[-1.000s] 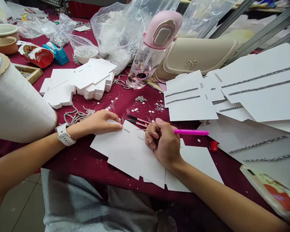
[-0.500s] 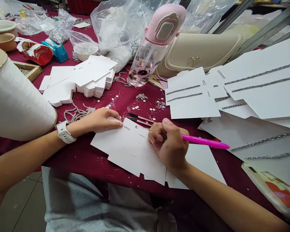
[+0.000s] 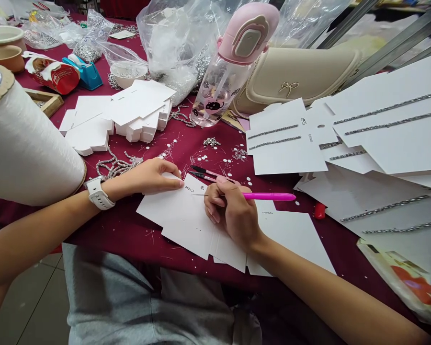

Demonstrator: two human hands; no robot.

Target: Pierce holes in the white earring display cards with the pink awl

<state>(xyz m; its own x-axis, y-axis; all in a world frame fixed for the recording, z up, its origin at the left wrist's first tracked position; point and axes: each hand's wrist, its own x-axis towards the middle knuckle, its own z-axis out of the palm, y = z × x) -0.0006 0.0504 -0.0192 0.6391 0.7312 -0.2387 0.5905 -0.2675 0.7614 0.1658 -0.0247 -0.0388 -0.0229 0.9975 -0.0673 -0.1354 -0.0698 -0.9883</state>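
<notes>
A white card printed MNG [image 3: 179, 215] lies on the dark red cloth in front of me. My left hand [image 3: 158, 176] holds its upper left edge, thumb on top and fingers bent behind. My right hand [image 3: 232, 206] is closed around a bright pink tool [image 3: 273, 196], whose thin needle points left over the card, just below the lettering. Whether the needle tip touches the card cannot be made out. Black-tipped tweezers [image 3: 204, 173] lie just beyond the card. More white cards [image 3: 294, 235] are under and beside my right forearm.
A large white spool [image 3: 32, 143] stands at left. Stacked blank cards [image 3: 93, 132], loose chains [image 3: 117, 163] and a pink-lidded bottle [image 3: 215, 91] are beyond my hands. Cards carrying silver chains [image 3: 280, 158] lie at right, before a beige bag [image 3: 301, 72].
My right hand has moved left across the card with the pink tool, uncovering print on the card at right. My left hand has stayed in nearly the same place.
</notes>
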